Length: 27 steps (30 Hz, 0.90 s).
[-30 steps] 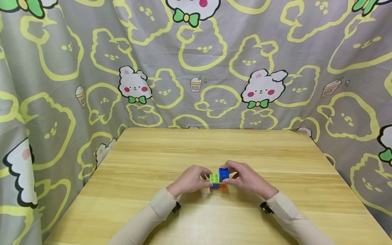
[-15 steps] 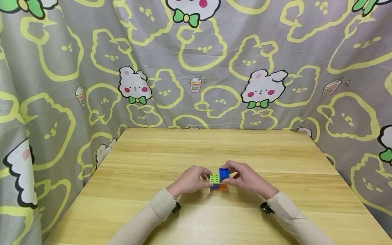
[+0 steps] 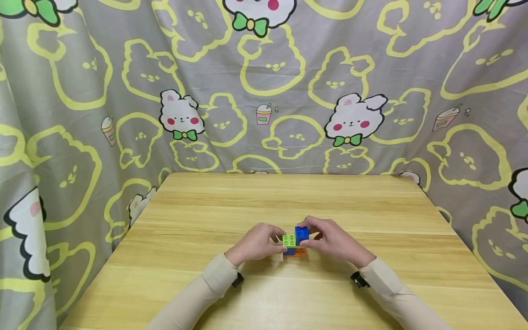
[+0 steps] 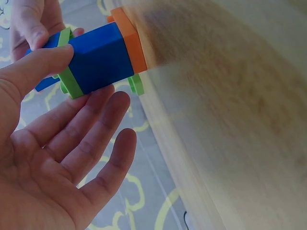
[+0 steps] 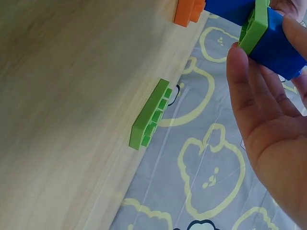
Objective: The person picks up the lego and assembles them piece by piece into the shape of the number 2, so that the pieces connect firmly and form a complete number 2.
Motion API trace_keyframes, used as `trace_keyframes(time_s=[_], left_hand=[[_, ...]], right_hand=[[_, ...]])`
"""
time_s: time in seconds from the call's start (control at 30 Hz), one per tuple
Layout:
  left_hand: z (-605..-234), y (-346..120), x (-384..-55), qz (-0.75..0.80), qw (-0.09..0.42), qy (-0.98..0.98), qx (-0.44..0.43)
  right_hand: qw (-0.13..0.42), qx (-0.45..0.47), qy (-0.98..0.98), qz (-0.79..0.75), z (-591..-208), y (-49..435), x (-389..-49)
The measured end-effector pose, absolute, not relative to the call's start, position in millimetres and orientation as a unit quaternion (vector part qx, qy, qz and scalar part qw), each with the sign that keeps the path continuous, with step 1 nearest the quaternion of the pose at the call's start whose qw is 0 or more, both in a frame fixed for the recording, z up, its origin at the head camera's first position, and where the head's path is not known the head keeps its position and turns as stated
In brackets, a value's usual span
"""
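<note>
A small stack of toy bricks stands on the table. Its base is a flat orange brick [image 3: 301,252], with a lower blue brick [image 4: 100,58] on the left part. A flat light green brick [image 3: 288,239] lies across the top of that, and an upper blue brick [image 3: 302,234] sits on its right end. My left hand [image 3: 258,240] pinches the lower blue brick, its thumb at the seam with the green one. From the right, my right hand [image 3: 330,237] grips the upper blue brick between thumb and fingers, fingertips reaching the green brick's edge in the right wrist view.
Another flat green brick [image 5: 151,115] lies on the wooden table [image 3: 264,201], studs up, in the right wrist view; the right hand hides it from the head view. A patterned grey curtain [image 3: 231,73] hangs behind and beside the table.
</note>
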State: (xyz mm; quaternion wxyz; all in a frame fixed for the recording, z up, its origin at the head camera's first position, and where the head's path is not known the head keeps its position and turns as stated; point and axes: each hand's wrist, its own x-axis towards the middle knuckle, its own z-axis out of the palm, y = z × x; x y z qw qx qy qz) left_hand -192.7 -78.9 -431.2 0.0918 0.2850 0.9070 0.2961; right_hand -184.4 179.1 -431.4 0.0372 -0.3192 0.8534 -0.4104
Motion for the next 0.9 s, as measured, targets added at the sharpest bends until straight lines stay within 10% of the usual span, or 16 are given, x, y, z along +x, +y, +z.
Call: trace_keyframes(time_s=[0.9], left_hand=[[-430.4,-77.4,-186.2,0.295,0.09,0.909,0.281]], right_hand=[[0.05,-0.308,0.861,-0.402,-433.3,177.2,-185.0]])
